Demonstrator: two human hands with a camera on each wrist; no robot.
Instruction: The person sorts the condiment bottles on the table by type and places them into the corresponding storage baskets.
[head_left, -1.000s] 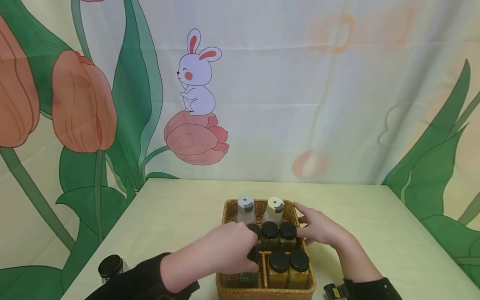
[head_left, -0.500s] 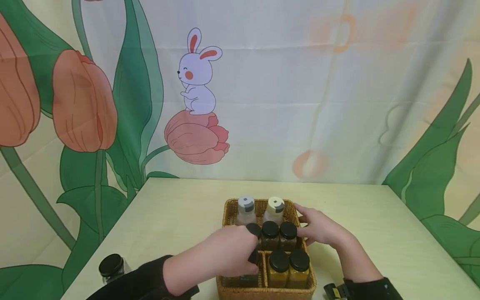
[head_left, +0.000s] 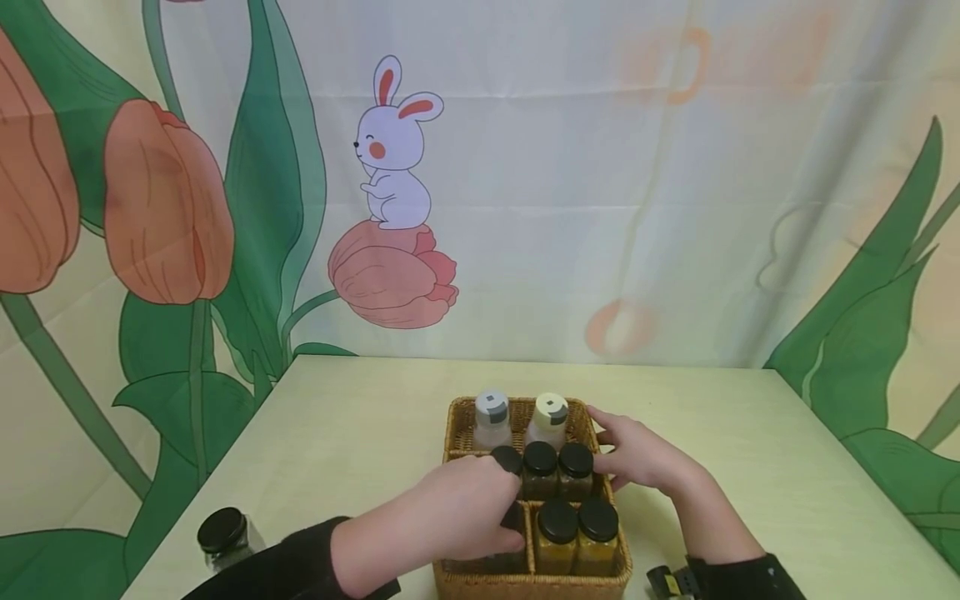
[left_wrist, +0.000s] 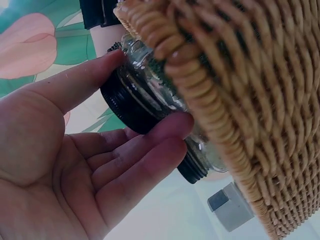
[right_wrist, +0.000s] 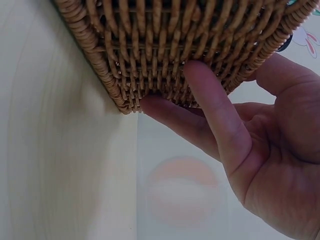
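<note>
A wicker basket (head_left: 532, 587) with compartments stands on the table. My left hand (head_left: 468, 508) reaches into its front left compartment. In the left wrist view the thumb and fingertips hold a glass jar (left_wrist: 127, 102) by its black lid and neck; dark green bits show inside it. From the head view this jar is mostly hidden under the hand. My right hand (head_left: 645, 454) holds the basket's right side, fingers (right_wrist: 215, 105) against the outer wicker wall, thumb at the rim. Two black-lidded jars (head_left: 557, 537) with yellow contents fill the front right compartment.
More black-lidded jars (head_left: 540, 471) stand in the middle row. Two shakers, one with a grey-white cap (head_left: 492, 408) and one with a cream cap (head_left: 551, 410), stand at the back. Another black-lidded jar (head_left: 223, 533) is on the table at left, beside the left sleeve.
My left hand has shifted slightly down and right, deeper over the front left compartment, with the jar. The right hand and basket hold still.
</note>
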